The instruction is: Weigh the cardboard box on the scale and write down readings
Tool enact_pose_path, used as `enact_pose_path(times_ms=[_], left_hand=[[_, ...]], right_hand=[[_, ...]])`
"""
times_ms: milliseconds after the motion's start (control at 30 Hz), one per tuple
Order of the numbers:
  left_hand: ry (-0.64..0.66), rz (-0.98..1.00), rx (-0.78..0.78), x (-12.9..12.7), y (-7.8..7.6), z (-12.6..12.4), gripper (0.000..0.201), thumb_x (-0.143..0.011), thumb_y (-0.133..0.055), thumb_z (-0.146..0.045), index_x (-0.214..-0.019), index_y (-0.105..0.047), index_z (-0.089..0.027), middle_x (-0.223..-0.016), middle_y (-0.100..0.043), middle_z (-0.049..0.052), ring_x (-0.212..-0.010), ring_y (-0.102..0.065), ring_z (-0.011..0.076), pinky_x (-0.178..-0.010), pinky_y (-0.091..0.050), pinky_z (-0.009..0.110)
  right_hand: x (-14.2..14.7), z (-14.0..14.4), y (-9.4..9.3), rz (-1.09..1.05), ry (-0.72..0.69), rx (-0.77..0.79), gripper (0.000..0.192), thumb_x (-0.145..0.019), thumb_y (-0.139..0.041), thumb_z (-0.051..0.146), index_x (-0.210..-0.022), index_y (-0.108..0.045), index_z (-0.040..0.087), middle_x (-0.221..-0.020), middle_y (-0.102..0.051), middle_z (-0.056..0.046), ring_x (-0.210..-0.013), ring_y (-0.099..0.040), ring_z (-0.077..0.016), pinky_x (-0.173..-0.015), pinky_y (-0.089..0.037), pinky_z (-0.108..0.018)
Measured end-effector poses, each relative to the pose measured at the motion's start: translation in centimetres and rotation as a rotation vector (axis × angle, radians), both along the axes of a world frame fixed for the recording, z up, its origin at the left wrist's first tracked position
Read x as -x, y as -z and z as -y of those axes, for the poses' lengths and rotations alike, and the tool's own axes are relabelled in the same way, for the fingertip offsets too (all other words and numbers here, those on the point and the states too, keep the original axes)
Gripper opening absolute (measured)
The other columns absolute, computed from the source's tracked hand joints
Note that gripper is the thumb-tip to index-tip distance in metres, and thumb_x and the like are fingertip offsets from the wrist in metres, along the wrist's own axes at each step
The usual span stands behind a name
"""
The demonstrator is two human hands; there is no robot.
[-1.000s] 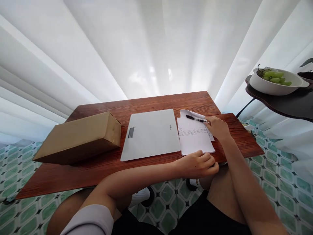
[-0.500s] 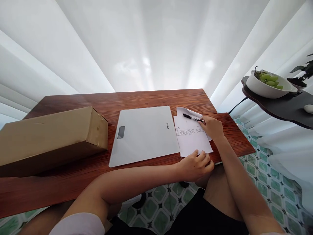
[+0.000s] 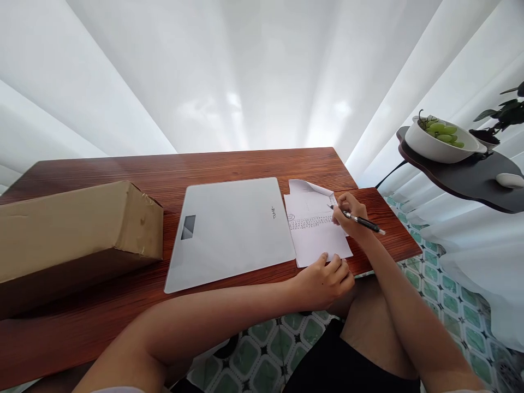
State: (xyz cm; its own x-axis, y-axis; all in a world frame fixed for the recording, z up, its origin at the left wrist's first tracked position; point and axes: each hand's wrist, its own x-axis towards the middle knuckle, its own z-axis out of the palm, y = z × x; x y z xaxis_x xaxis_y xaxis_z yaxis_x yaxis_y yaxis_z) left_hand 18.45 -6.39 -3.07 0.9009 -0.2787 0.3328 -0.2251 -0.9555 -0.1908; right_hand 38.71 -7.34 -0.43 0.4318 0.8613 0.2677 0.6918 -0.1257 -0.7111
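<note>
Over on the left, a long brown cardboard box (image 3: pixel 77 232) is lying on its side on the wooden bench (image 3: pixel 229 164). Its flaps are closed, so what is inside cannot be seen. Next to it, a flat grey scale (image 3: pixel 231 229) is sitting with a small dark screen near its left edge. Just beside the scale, white paper sheets (image 3: pixel 315 232) are lying near the right end of the bench. The top sheet is showing rows of tiny print across its middle, too small to read, and a back corner is curling up. The left hand (image 3: pixel 325 281) is reaching across and pressing its fingertips on the near edge of the paper, with the fingers bent. The right hand (image 3: pixel 350 215) is gripping a black pen (image 3: pixel 356 219), with its tip touching the paper by the rows of print. Far to the right, a white bowl (image 3: pixel 440 148) is sitting on a dark shelf (image 3: pixel 470 177), and green grapes (image 3: pixel 442 132) are lying inside it.
</note>
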Motion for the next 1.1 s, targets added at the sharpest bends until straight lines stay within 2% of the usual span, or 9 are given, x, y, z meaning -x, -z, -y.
enact_pose_path(times_ms=[100,200,333,567,867,1100], left_hand=[[0.004,-0.015,0.016,0.0,0.0,0.0,0.038,-0.092,-0.048,-0.025,-0.126,-0.057,-0.008,-0.124,-0.059,0.018,-0.109,-0.057,0.0319,-0.090,-0.050,0.046],[0.005,-0.027,0.026,0.0,-0.1,-0.1,0.037,-0.093,-0.049,-0.025,-0.125,-0.057,-0.009,-0.125,-0.059,0.018,-0.111,-0.057,0.0319,-0.091,-0.049,0.046],[0.003,-0.059,0.037,-0.1,-0.1,-0.1,0.040,-0.091,-0.052,-0.027,-0.127,-0.056,-0.008,-0.128,-0.058,0.020,-0.112,-0.057,0.0326,-0.094,-0.049,0.047],[0.005,-0.047,0.052,-0.1,-0.2,0.0,0.037,-0.092,-0.049,-0.025,-0.124,-0.056,-0.008,-0.124,-0.060,0.019,-0.111,-0.057,0.0318,-0.094,-0.050,0.046],[0.003,-0.065,0.047,-0.1,-0.1,0.0,0.041,-0.091,-0.054,-0.027,-0.127,-0.056,-0.008,-0.124,-0.059,0.019,-0.110,-0.056,0.0317,-0.093,-0.049,0.046],[-0.005,-0.055,0.050,-0.1,-0.1,0.0,0.041,-0.091,-0.052,-0.029,-0.127,-0.057,-0.009,-0.126,-0.059,0.018,-0.109,-0.056,0.0309,-0.095,-0.049,0.045]], right_hand=[[0.5,-0.1,0.4,-0.229,-0.128,0.044,0.016,-0.090,-0.047,0.037,-0.089,-0.053,0.022,-0.058,-0.066,0.001,-0.048,-0.062,-0.0168,-0.047,-0.049,-0.026],[0.9,0.0,1.1,-0.337,-0.156,0.061,0.028,-0.088,-0.056,0.042,-0.069,-0.051,0.022,-0.049,-0.060,0.002,-0.039,-0.054,-0.0140,-0.039,-0.042,-0.024],[1.2,0.2,1.7,-0.313,-0.105,0.036,0.037,-0.086,-0.065,0.042,-0.061,-0.044,0.023,-0.042,-0.053,0.005,-0.034,-0.048,-0.0120,-0.036,-0.038,-0.024],[1.2,0.4,2.1,-0.302,-0.099,0.044,0.035,-0.094,-0.054,0.043,-0.066,-0.043,0.024,-0.047,-0.057,0.005,-0.035,-0.050,-0.0133,-0.035,-0.040,-0.024],[1.3,0.3,1.9,-0.270,-0.131,0.086,0.036,-0.095,-0.053,0.043,-0.066,-0.042,0.024,-0.047,-0.056,0.005,-0.035,-0.048,-0.0126,-0.038,-0.040,-0.025],[1.3,0.2,2.0,-0.254,-0.146,0.048,0.036,-0.096,-0.052,0.037,-0.064,-0.040,0.024,-0.046,-0.054,0.006,-0.036,-0.048,-0.0130,-0.040,-0.040,-0.026]])
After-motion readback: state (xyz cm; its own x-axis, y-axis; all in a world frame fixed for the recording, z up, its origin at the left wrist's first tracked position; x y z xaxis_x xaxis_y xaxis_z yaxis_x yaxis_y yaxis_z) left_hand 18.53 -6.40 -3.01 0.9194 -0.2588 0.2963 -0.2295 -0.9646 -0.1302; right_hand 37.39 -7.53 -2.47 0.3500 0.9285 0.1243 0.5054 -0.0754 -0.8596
